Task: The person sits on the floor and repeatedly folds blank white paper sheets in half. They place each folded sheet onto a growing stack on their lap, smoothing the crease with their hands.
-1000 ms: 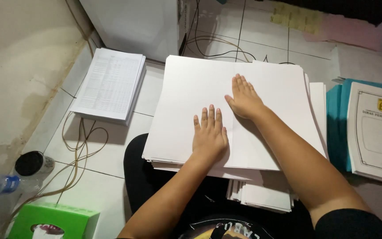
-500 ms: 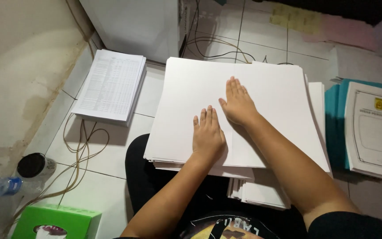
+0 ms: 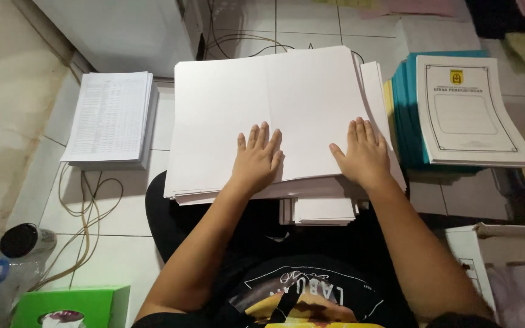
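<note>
- 2 bare hands lie flat on the white paper stack (image 3: 274,103), which is the landmark for every place below; it rests over the person's lap and reaches out above the tiled floor (image 3: 110,237).
- Floor tiles show bare to the left of the stack's near corner, crossed by a loose loop of cable (image 3: 83,206); more bare tile lies beyond the stack's far edge, where dark wires (image 3: 238,39) run.
- Beyond the stack's far left corner stands a white appliance (image 3: 123,30), its base near the stack's far edge.
- Right of the stack, just beside its right edge, sits a pile of teal folders (image 3: 405,103) with a bordered cover sheet (image 3: 466,112) on top; the gap there is narrow.
- Left of the stack, apart from it by a strip of tile, lies a pile of printed sheets (image 3: 110,118).
- Under the stack's near edge a smaller pile of paper (image 3: 323,211) sticks out toward the person.
- Well to the near left of the stack are a green tissue box (image 3: 74,304) and a plastic bottle (image 3: 1,267).
- Left hand (image 3: 257,159): open, fingers spread, palm pressed on the top sheet near the stack's near edge, gripping nothing.
- Right hand (image 3: 363,155): open and flat too, at the stack's near right corner, fingers close to the right edge, gripping nothing.
</note>
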